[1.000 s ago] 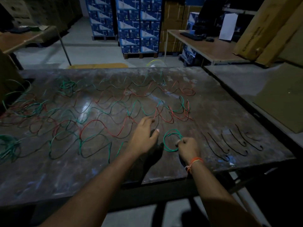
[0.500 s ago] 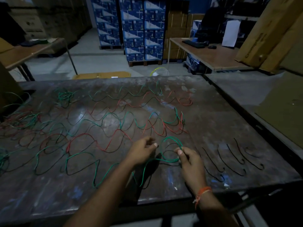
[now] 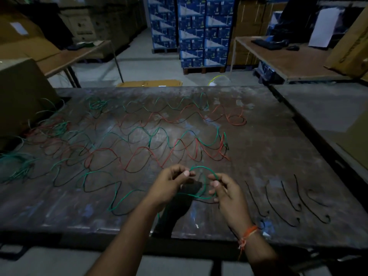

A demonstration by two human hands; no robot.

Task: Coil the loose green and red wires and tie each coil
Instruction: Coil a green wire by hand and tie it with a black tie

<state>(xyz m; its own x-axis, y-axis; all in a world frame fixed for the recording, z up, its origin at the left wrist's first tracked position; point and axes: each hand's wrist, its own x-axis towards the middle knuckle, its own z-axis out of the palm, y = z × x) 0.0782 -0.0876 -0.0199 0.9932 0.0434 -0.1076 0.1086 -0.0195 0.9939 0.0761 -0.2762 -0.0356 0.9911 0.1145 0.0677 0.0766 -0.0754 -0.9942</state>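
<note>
A small green wire coil is lifted just above the dark table, near its front edge. My left hand pinches the coil's left side and my right hand grips its right side. The same green wire's loose tail trails left across the table in waves. Long red wires and more green wires lie in wavy loops over the middle and left of the table.
Several short black tie wires lie in a row right of my hands. A tangled green bundle sits at the table's left edge. A cardboard box stands at the far left. Another table adjoins on the right.
My left hand left the loose wire and came to the coil. Both hands raised the coil off the table, and a length of green tail was drawn in towards the front edge.
</note>
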